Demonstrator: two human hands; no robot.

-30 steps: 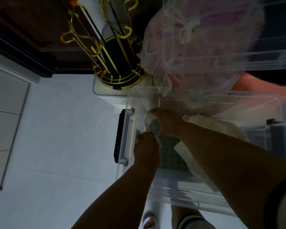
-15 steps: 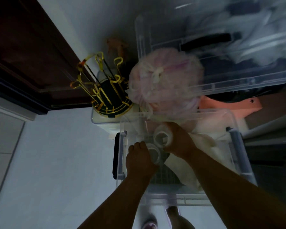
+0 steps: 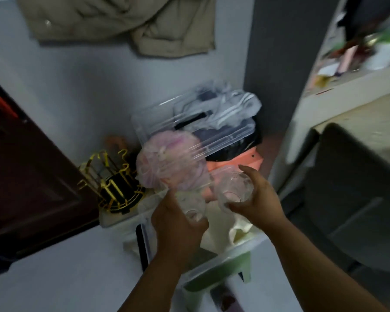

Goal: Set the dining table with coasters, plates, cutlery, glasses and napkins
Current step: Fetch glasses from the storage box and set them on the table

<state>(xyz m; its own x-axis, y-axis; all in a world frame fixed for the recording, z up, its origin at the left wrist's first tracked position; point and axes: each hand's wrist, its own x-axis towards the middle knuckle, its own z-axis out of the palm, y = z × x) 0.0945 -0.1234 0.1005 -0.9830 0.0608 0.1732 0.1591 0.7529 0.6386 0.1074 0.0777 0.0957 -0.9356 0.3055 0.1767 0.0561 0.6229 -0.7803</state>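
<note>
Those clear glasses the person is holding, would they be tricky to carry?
Probably somewhat. The glass in the right hand looks smooth and see-through, so likely slippery and breakable. The left hand grips another glass; being round, either would likely roll if laid down.

Count on inspection, head view, much of it blurred by motion. Hands: two, a left hand (image 3: pixel 178 224) and a right hand (image 3: pixel 260 199). Clear glasses: two, one glass (image 3: pixel 193 204) gripped in the left hand, a second glass (image 3: pixel 233 188) gripped in the right. Clear plastic storage boxes: two, a near box (image 3: pixel 239 248) and a far box (image 3: pixel 189 122). Pink mesh bag (image 3: pixel 169 165): one. Gold wire rack (image 3: pixel 113 183): one. Beige garment (image 3: pixel 122 21), hanging on the wall: one.
</note>
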